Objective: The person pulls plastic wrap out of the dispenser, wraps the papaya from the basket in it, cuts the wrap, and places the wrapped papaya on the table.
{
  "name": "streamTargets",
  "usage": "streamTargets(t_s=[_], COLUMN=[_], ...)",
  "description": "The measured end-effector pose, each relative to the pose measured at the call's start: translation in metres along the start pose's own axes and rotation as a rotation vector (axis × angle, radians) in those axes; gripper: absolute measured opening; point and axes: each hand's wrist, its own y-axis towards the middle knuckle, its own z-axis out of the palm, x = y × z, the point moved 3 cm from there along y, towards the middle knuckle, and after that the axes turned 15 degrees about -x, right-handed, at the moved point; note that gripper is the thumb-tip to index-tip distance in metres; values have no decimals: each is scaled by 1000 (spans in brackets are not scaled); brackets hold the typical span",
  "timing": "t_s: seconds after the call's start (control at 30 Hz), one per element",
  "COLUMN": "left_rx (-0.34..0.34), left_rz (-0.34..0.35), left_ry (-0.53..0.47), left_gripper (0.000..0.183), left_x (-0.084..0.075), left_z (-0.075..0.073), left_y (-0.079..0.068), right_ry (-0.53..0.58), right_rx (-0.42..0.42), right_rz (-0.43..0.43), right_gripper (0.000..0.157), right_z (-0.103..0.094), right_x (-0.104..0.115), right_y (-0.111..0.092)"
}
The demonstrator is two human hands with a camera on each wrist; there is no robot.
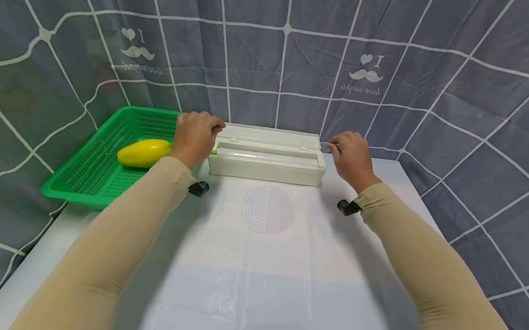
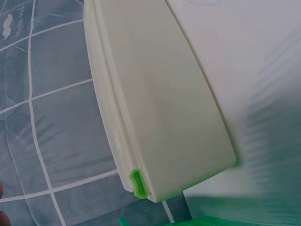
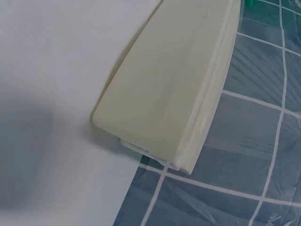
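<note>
On the table (image 1: 261, 304) we see a white cling film dispenser (image 1: 264, 172), its lid (image 1: 270, 137) raised at the back, a film roll (image 1: 269, 157) lying inside and a green slide cutter (image 2: 139, 184) at its left end. Our left hand (image 1: 197, 135) and right hand (image 1: 352, 157) stand at opposite ends, each grip pinched on the clear film (image 1: 324, 146). To our left, a perforated green plastic basket (image 1: 65, 194) contains one yellow fruit (image 1: 144, 152), partly hidden by our left hand.
</note>
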Motion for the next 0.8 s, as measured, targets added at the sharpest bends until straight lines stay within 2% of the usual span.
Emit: streamTargets(t_s=[0.37, 0.8], left_rx=[-31, -127], left_rz=[-4, 30], left_ry=[-17, -61], left_gripper=[24, 23], left_x=[-6, -13], left_z=[-14, -32], left_y=[2, 5], right_ry=[55, 101], right_rx=[-80, -166], right_rz=[-38, -73], right_gripper=[19, 18], right_z=[-13, -30], right_x=[4, 10], right_y=[4, 10])
